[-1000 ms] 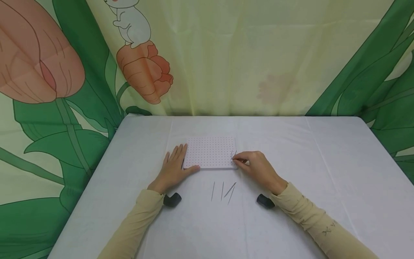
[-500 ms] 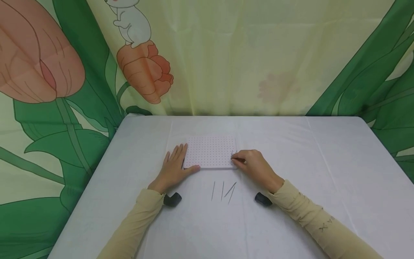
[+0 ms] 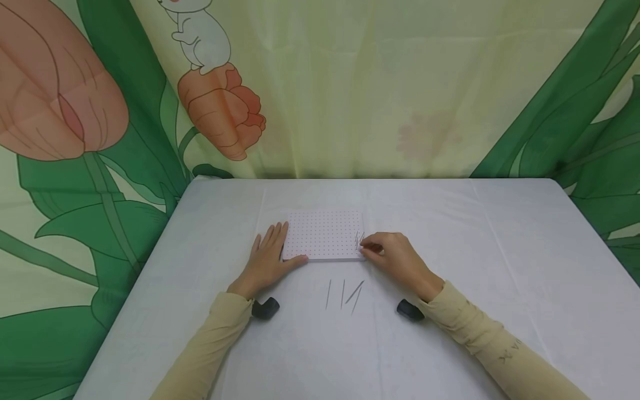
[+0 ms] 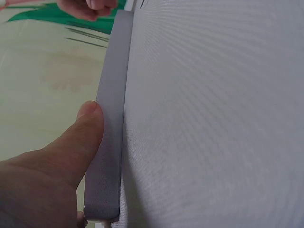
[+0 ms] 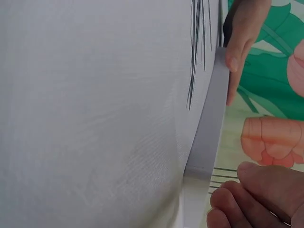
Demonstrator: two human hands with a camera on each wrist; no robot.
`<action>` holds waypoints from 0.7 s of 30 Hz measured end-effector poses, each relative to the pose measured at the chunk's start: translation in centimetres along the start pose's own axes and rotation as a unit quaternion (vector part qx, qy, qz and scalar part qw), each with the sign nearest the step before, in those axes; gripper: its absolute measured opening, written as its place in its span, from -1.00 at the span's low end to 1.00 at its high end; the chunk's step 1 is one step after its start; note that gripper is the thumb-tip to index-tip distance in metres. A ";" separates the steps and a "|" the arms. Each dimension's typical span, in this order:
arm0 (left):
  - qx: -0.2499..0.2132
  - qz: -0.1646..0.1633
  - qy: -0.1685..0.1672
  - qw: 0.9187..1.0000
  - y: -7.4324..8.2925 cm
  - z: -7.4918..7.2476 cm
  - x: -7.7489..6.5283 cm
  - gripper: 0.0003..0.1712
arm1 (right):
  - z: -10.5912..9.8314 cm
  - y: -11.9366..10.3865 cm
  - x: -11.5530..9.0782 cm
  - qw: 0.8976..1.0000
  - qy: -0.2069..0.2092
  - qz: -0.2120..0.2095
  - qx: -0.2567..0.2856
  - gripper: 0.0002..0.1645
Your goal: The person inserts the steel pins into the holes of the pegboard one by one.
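Note:
A white board with a grid of small holes [image 3: 320,236] lies flat on the table. My left hand [image 3: 267,261] rests at its left side with straight fingers; its thumb [image 4: 78,130] lies against the front edge. Several thin metal needles [image 3: 356,240] stand upright in the holes near the right edge. Beside them is my right hand [image 3: 397,258], thumb and forefinger together at the board's front right corner. A sliver of a needle [image 5: 280,219] shows between its curled fingers, the rest hidden. Several more needles [image 3: 342,293] lie on the cloth before the board.
A white cloth covers the table [image 3: 475,333]. Behind it hangs a curtain [image 3: 350,89] printed with a rabbit, a carrot and leaves. Black wrist cameras sit by the left cuff [image 3: 237,300] and the right cuff [image 3: 440,291].
My right hand shifted slightly left over the board, then back right, leaving the upright needles in plainer sight. The left hand and the loose needles stay put.

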State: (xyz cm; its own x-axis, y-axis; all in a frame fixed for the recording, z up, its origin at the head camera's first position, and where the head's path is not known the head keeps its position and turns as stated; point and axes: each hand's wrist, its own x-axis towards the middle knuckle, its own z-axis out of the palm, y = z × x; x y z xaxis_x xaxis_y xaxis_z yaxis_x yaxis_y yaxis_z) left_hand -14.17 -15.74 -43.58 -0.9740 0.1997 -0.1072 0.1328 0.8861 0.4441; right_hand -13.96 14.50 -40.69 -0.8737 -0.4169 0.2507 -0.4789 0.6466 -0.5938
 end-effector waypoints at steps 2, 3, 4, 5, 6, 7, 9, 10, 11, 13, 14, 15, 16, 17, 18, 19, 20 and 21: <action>0.000 -0.001 0.000 1.000 0.0 0.0 0.0 0.25 | -0.2 -0.1 -0.3 1.000 -0.006 0.003 -0.005 -0.88; 0.001 -0.002 0.000 1.000 0.0 0.0 0.0 0.25 | -0.3 -0.2 -0.4 1.000 -0.008 0.002 -0.009 -0.89; 0.001 -0.003 -0.001 1.000 0.0 0.0 0.0 0.25 | -0.3 -0.3 -0.6 1.000 -0.012 0.001 -0.011 -0.90; 0.000 -0.003 -0.002 1.000 0.1 0.0 0.0 0.25 | -0.4 -0.4 -0.7 1.000 -0.016 -0.003 -0.012 -0.91; 0.000 -0.003 -0.002 1.000 0.1 0.0 0.0 0.25 | -0.5 -0.5 -0.9 1.000 -0.021 -0.007 -0.014 -0.92; 0.000 -0.003 -0.003 1.000 0.1 0.0 0.0 0.25 | -0.5 -0.6 -1.0 0.999 -0.029 -0.013 -0.012 -0.92; 0.000 -0.003 -0.005 1.000 0.2 -0.1 -0.1 0.25 | -0.5 -0.7 -1.2 0.999 -0.045 -0.026 -0.009 -0.92; 0.000 -0.003 -0.005 1.000 0.3 -0.1 -0.1 0.25 | -0.5 -0.8 -1.2 0.998 -0.057 -0.033 -0.006 -0.92; -0.001 -0.003 -0.006 1.000 0.3 -0.2 -0.1 0.25 | -0.4 -0.9 -1.3 0.997 -0.068 -0.040 -0.003 -0.92; -0.002 -0.003 -0.006 1.000 0.3 -0.3 -0.2 0.24 | -0.3 -1.0 -1.5 0.994 -0.092 -0.055 -0.003 -0.93; -0.002 -0.003 -0.006 1.000 0.3 -0.4 -0.2 0.24 | -0.3 -1.1 -1.5 0.993 -0.101 -0.064 -0.007 -0.95; -0.003 -0.002 -0.007 1.000 0.3 -0.4 -0.2 0.24 | -0.2 -1.1 -1.6 0.991 -0.109 -0.075 -0.014 -0.95; -0.003 -0.002 -0.006 1.000 0.3 -0.4 -0.2 0.24 | -0.2 -1.2 -1.7 0.989 -0.116 -0.085 -0.023 -0.96; -0.004 -0.001 -0.006 1.000 0.3 -0.4 -0.2 0.24 | -0.1 -1.3 -1.8 0.988 -0.121 -0.093 -0.032 -0.95; -0.004 0.000 -0.006 1.000 0.3 -0.4 -0.2 0.24 | 0.0 -1.3 -1.8 0.986 -0.125 -0.103 -0.042 -0.95; -0.004 0.000 -0.005 1.000 0.3 -0.4 -0.2 0.24 | 0.0 -1.3 -1.9 0.984 -0.130 -0.111 -0.049 -0.94; -0.004 0.000 -0.005 1.000 0.3 -0.4 -0.2 0.24 | 0.1 -1.3 -1.9 0.982 -0.136 -0.119 -0.055 -0.95; -0.005 0.000 -0.006 1.000 0.3 -0.3 -0.1 0.24 | 0.1 -1.3 -2.0 0.980 -0.141 -0.126 -0.060 -0.94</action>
State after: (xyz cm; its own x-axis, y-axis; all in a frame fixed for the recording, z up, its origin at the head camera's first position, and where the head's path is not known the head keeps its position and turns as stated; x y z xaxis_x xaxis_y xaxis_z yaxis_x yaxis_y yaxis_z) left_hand -14.04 -15.61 -43.14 -0.9716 0.2054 -0.1175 0.1318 0.8821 0.4523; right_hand -11.61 14.42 -40.54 -0.6768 -0.7214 0.1466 -0.6973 0.5645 -0.4418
